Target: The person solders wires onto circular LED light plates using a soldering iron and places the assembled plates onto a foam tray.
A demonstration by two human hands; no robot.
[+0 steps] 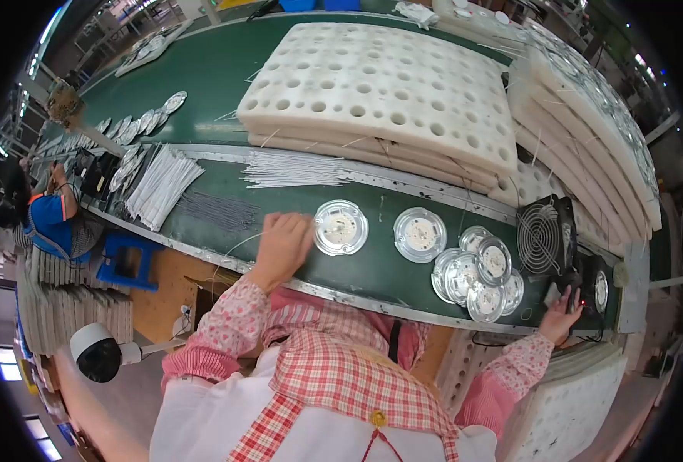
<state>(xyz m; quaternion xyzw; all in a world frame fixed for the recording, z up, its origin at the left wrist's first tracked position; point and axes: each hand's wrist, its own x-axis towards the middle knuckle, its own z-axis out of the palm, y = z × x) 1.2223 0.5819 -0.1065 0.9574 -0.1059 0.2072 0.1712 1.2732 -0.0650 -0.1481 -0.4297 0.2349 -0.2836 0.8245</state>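
Observation:
My left hand [284, 245] is closed beside a round clear-rimmed disc [341, 228] with a pale centre, lying on the green bench. A thin white wire [237, 245] runs out from the closed fingers toward the bench's front edge. At the right end of the bench, my right hand [561, 314] is palm up with its fingers apart, touching or close to a dark device [567, 283]. Another disc [421, 235] lies between the hands. Several more discs [486, 281] overlap in a pile nearer my right hand.
Behind the discs lie white wire bundles [291, 169], [163, 185] and dark wires [217, 212]. Thick white foam trays with holes [380, 77] are stacked at the back. A round-grilled fan [539, 237] stands at right. At far left sits another person [53, 219] near a blue stool [128, 260].

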